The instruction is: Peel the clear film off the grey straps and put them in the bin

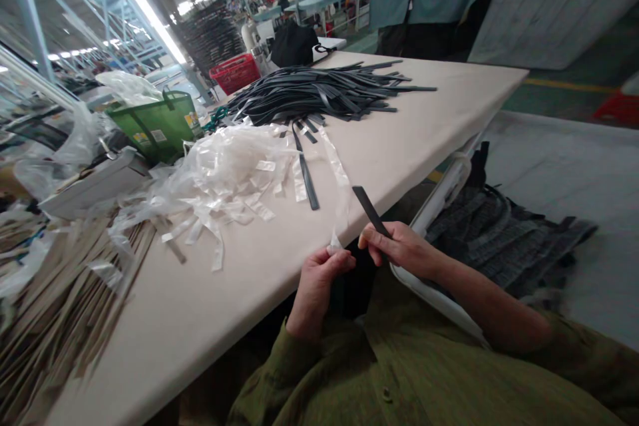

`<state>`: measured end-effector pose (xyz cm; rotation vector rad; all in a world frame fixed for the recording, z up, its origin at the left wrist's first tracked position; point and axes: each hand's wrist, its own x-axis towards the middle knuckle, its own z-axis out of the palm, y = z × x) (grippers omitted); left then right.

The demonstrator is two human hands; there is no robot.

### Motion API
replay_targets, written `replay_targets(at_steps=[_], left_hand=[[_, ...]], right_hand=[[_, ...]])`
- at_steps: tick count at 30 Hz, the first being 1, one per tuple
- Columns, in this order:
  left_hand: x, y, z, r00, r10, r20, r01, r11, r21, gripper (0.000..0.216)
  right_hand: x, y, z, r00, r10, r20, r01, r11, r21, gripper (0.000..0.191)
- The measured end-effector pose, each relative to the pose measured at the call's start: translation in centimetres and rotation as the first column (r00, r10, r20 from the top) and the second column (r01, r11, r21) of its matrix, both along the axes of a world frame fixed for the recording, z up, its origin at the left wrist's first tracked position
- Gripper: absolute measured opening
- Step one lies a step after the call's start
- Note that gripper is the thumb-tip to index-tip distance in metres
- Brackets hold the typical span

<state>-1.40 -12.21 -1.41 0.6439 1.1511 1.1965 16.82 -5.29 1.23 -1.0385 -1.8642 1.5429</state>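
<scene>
Between the fingers of my left hand (322, 273) is one end of a translucent white plastic strip (338, 170), which trails away over the table's front edge. My right hand (394, 246), just to its right, is closed around a flat dark grey fabric strip (368, 205) whose free end points up and left. The hands are close together but apart, just off the table edge. A similar dark strip (308, 180) lies on the table ahead, beside a heap of crumpled clear plastic strips (224, 163).
The beige table (429, 113) holds a large pile of dark strips (319, 90) at the back and brown strips (74, 299) at the left. A green bag (154, 123) and red basket (234, 73) stand beyond. A white-framed cart (444, 190) holds dark strips (499, 233) at right.
</scene>
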Motion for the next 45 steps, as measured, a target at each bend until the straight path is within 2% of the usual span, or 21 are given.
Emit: replay_targets(at_steps=[4, 7, 11, 15, 17, 19, 23, 26, 28, 32, 36, 38, 40, 42, 45], left_hand=[[1.1, 1.8, 0.5, 0.977, 0.097, 0.19, -0.101, 0.995, 0.012, 0.031], [1.9, 2.6, 0.3, 0.948, 0.113, 0.297, -0.102, 0.993, -0.051, 0.037], [2.6, 2.6, 0.1, 0.946, 0.045, 0.321, -0.009, 0.994, -0.113, 0.037], [3.2, 2.2, 0.4, 0.957, -0.02, 0.288, 0.047, 0.995, -0.086, 0.034], [3.7, 1.9, 0.6, 0.965, -0.086, 0.248, 0.105, 0.992, -0.065, 0.033], [4.2, 1.6, 0.6, 0.963, -0.179, 0.202, 0.191, 0.981, -0.041, 0.031], [5.0, 1.1, -0.7, 0.94, -0.294, 0.174, 0.297, 0.955, 0.008, 0.029], [5.0, 1.3, -1.8, 0.939, -0.299, 0.173, 0.306, 0.952, -0.014, 0.029], [4.9, 1.7, -2.2, 0.949, -0.294, 0.115, 0.299, 0.954, -0.029, 0.028], [5.1, 2.3, -2.4, 0.968, -0.252, -0.016, 0.252, 0.968, 0.006, 0.027], [5.7, 2.2, -2.6, 0.979, -0.202, 0.004, 0.202, 0.979, 0.02, 0.02], [5.8, 2.2, -2.5, 0.988, -0.149, 0.032, 0.149, 0.989, -0.005, 0.02], [5.8, 2.4, -2.2, 0.992, -0.085, 0.095, 0.089, 0.995, -0.036, 0.023], [5.9, 2.8, -1.7, 0.982, -0.009, 0.19, 0.021, 0.998, -0.063, 0.027], [6.0, 3.5, -1.0, 0.952, 0.082, 0.295, -0.055, 0.993, -0.101, 0.032]], right_hand=[[2.4, -3.1, -0.4, 0.995, 0.093, 0.034, -0.086, 0.981, -0.173, 0.066], [3.0, -4.8, -1.1, 0.991, 0.128, 0.026, -0.119, 0.968, -0.22, 0.069], [3.6, -4.8, -2.0, 1.0, 0.002, 0.004, -0.001, 0.984, -0.18, 0.068], [4.0, -3.0, -2.3, 0.992, -0.128, 0.017, 0.129, 0.977, -0.17, 0.07], [3.8, -1.9, -2.2, 0.988, -0.151, 0.022, 0.152, 0.974, -0.169, 0.07], [3.3, -0.9, -2.0, 0.993, -0.12, 0.024, 0.122, 0.986, -0.116, 0.064], [2.0, 0.3, -1.5, 0.99, -0.125, 0.067, 0.121, 0.991, 0.055, 0.035], [1.8, 0.6, -0.9, 0.984, -0.146, 0.101, 0.131, 0.981, 0.144, 0.025], [1.9, 0.6, -0.6, 0.982, -0.145, 0.123, 0.119, 0.974, 0.193, 0.021], [2.3, 0.6, -0.8, 0.979, -0.151, 0.137, 0.12, 0.97, 0.21, 0.026], [3.1, 0.4, -1.2, 0.973, -0.212, 0.089, 0.193, 0.964, 0.181, 0.034], [4.0, -0.1, -1.0, 0.978, -0.203, 0.05, 0.196, 0.974, 0.111, 0.039], [4.9, -0.8, -0.7, 0.989, -0.149, 0.007, 0.149, 0.989, -0.008, 0.052], [5.7, -1.9, -0.5, 0.998, -0.054, -0.03, 0.049, 0.99, -0.132, 0.065], [6.2, -4.0, -1.2, 0.997, 0.075, -0.029, -0.08, 0.958, -0.276, 0.076]])
